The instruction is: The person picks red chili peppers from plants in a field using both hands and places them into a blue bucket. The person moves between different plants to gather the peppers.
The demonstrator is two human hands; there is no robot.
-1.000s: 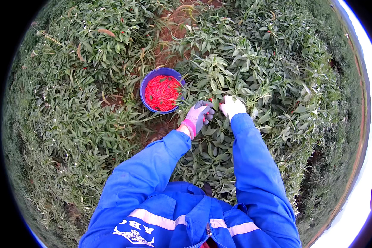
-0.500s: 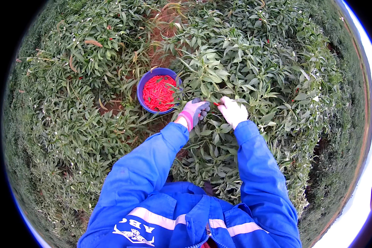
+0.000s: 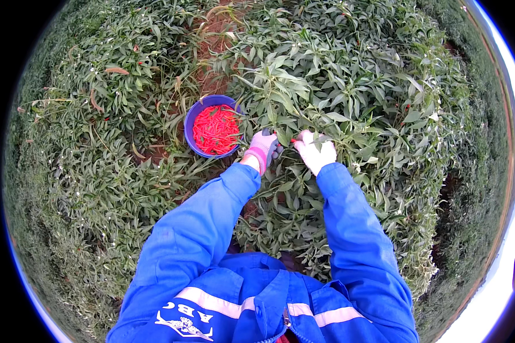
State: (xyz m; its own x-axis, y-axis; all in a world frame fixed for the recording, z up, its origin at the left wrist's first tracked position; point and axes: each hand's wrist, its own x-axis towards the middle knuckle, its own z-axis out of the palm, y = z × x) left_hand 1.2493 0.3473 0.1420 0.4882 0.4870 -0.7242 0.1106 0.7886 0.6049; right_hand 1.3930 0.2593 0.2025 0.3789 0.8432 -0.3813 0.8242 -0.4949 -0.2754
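Note:
My left hand (image 3: 261,150), in a pink and grey glove, is closed just right of a blue bucket (image 3: 188,130). Bits of red show at its fingers, apparently chili peppers, though the fingers hide most of them. A short gap to the right, my right hand (image 3: 317,153) wears a pale glove and pinches a red chili pepper (image 3: 293,141) whose end sticks out toward the left hand. Both hands are in among the leaves of a pepper plant (image 3: 294,106). Red chili peppers (image 3: 216,130) with a few green leaves fill much of the bucket.
Dense pepper plants (image 3: 120,188) spread on both sides. A strip of reddish soil (image 3: 213,51) runs between the rows beyond the bucket. Dry brown seed heads (image 3: 117,71) of grass stand up at the left. A few red peppers dot the foliage.
My right hand has shifted slightly left with the chili pepper, and my left hand has turned, showing more red at its fingers. The bucket and plants sit slightly farther left in view.

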